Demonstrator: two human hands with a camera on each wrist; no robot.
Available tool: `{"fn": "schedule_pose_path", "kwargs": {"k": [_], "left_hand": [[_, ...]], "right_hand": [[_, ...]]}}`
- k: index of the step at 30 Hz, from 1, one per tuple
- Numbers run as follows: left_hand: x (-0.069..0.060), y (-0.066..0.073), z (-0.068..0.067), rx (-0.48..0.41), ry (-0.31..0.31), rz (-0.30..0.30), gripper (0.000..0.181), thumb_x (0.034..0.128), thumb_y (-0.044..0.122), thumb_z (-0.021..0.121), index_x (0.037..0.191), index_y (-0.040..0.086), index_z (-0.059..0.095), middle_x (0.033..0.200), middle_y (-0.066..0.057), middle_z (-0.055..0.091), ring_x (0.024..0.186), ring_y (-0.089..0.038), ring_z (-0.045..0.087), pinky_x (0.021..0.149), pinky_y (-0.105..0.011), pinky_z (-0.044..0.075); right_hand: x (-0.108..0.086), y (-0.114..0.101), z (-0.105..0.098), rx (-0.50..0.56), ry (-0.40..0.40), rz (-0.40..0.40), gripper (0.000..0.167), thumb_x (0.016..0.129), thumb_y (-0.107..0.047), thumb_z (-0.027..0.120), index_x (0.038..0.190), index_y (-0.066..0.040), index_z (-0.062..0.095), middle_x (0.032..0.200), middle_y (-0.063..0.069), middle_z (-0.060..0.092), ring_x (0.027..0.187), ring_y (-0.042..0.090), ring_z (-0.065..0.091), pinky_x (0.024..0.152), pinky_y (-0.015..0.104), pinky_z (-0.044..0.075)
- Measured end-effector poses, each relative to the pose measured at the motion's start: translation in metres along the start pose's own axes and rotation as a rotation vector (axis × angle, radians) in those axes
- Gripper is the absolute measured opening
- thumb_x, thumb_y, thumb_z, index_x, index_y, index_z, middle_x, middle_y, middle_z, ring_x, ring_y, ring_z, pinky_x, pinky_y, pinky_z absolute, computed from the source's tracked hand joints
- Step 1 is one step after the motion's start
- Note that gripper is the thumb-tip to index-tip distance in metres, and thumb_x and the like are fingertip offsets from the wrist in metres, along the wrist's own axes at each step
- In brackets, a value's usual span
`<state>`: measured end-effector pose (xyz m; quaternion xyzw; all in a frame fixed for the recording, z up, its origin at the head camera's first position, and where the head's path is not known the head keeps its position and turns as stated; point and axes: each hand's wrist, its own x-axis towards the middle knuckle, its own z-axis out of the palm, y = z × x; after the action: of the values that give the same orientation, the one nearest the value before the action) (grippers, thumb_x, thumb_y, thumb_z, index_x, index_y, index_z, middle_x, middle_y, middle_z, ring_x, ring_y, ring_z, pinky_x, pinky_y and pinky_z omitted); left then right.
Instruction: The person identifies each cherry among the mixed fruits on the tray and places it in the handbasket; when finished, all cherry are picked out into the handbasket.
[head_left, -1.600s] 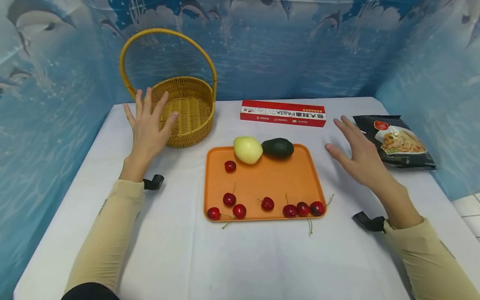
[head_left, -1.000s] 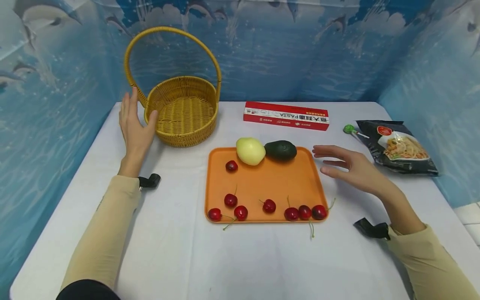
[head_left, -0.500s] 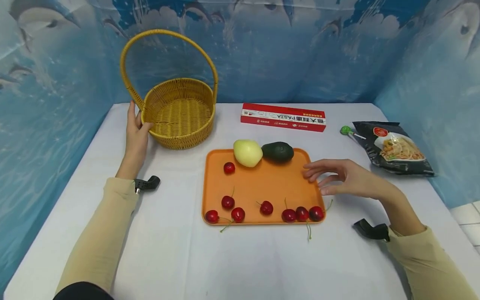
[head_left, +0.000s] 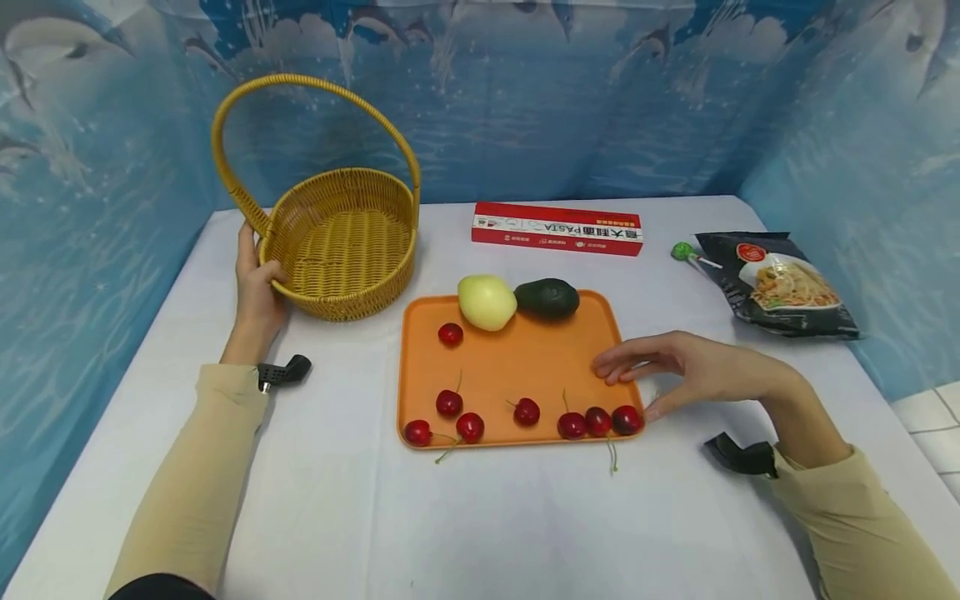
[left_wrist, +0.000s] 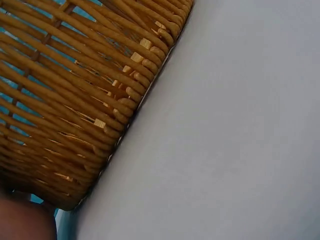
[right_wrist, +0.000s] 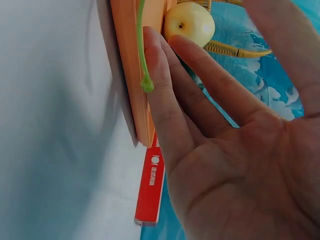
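My left hand (head_left: pixel 258 296) grips the side of the yellow wicker basket (head_left: pixel 341 304), thumb over the rim and the other fingers mostly hidden behind it. In the left wrist view the woven wall (left_wrist: pixel 75 90) fills the upper left. My right hand (head_left: pixel 701 371) hovers at the right edge of the orange tray (head_left: pixel 540 367), fingers slightly bent over it, thumb near the dark red cherry (head_left: pixel 627 420) in the corner. Nothing is held there. In the right wrist view a green cherry stem (right_wrist: pixel 142 50) crosses in front of the fingers.
Several more cherries (head_left: pixel 527 412) lie along the tray, with a pale yellow-green fruit (head_left: pixel 487 302) and an avocado (head_left: pixel 547 298) at its back. Behind stands a red pasta box (head_left: pixel 557 229). A green lollipop (head_left: pixel 683 251) and a black noodle bag (head_left: pixel 783 285) lie at right.
My left hand has come down from beside the basket handle and taken hold of the basket's side; the basket has shifted slightly toward me. My right hand has moved left and down to the tray's edge.
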<state>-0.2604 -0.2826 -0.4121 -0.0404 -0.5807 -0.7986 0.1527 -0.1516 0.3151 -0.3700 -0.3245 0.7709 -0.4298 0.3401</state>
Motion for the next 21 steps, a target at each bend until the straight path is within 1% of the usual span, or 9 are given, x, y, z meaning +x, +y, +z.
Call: {"fn": "schedule_pose_path", "kwargs": {"k": [3,7,13,16,21], "left_hand": [[-0.002,-0.001,0.001,-0.075,-0.021,0.012,0.097,0.0711,-0.016,0.031,0.156,0.029,0.045,0.161,-0.018,0.039,0.14,-0.036,0.041,0.101,-0.036,0.045],[-0.007,-0.002,0.001,-0.123,-0.04,0.018,0.097,0.07,-0.014,0.03,0.156,0.029,0.045,0.162,-0.018,0.037,0.141,-0.036,0.039,0.105,-0.039,0.042],[-0.018,-0.004,0.001,-0.138,-0.05,0.022,0.101,0.0697,-0.013,0.029,0.159,0.031,0.042,0.164,-0.017,0.035,0.143,-0.036,0.036,0.109,-0.04,0.037],[-0.021,-0.004,0.003,-0.121,-0.059,0.022,0.101,0.0697,-0.013,0.03,0.16,0.032,0.041,0.164,-0.017,0.034,0.143,-0.036,0.036,0.109,-0.04,0.037],[-0.023,-0.003,0.006,-0.105,-0.059,0.025,0.099,0.0704,-0.012,0.03,0.159,0.032,0.043,0.162,-0.019,0.035,0.139,-0.037,0.039,0.106,-0.039,0.039]], "right_hand": [[0.001,-0.002,0.001,-0.009,-0.004,-0.007,0.068,0.092,-0.012,0.082,0.153,-0.009,0.052,0.151,0.009,0.06,0.133,0.021,0.062,0.11,0.023,0.05],[0.002,-0.003,0.002,-0.054,0.01,-0.024,0.066,0.091,-0.016,0.083,0.15,-0.008,0.055,0.144,0.008,0.065,0.128,0.021,0.065,0.107,0.024,0.052],[0.005,-0.004,0.004,-0.115,0.035,-0.017,0.056,0.091,-0.021,0.083,0.143,-0.011,0.063,0.135,0.004,0.071,0.118,0.018,0.069,0.102,0.025,0.056],[0.005,-0.004,0.004,-0.127,0.048,-0.031,0.051,0.092,-0.021,0.083,0.138,-0.012,0.066,0.132,0.003,0.073,0.115,0.018,0.07,0.099,0.026,0.057],[0.006,-0.003,0.007,-0.119,0.057,-0.052,0.047,0.091,-0.02,0.084,0.135,-0.013,0.069,0.129,0.003,0.074,0.111,0.018,0.071,0.096,0.028,0.059]]}}
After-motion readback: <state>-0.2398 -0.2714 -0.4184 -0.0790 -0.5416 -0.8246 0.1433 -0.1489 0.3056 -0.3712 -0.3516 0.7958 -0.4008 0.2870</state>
